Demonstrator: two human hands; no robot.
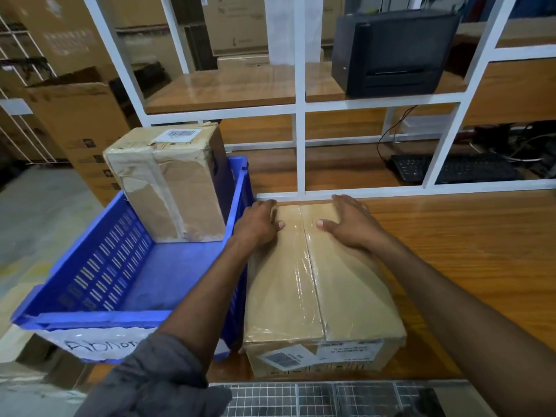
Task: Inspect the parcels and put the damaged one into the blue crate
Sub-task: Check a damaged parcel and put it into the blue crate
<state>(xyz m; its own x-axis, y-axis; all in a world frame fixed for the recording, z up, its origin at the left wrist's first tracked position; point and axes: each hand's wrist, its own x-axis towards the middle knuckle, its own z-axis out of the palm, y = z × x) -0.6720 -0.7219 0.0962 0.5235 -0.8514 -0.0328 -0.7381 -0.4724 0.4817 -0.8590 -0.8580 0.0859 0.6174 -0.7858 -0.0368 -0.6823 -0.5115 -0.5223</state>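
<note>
Grey sleeve [156,377], foreground. Taped parcel [316,296] lies on the tabletop [451,251], just right of the blue crate [90,266]. The left grip [258,221] curls round its far-left corner, and the right grip [352,224] lies flat and spread on top. Torn parcel [168,182] stands upright inside the crate's far end.

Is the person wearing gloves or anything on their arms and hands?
No gloves: the left hand and right hand are bare, no rings or watch visible. A grey sleeve is pushed up the left arm; the right forearm shows no sleeve.
</note>
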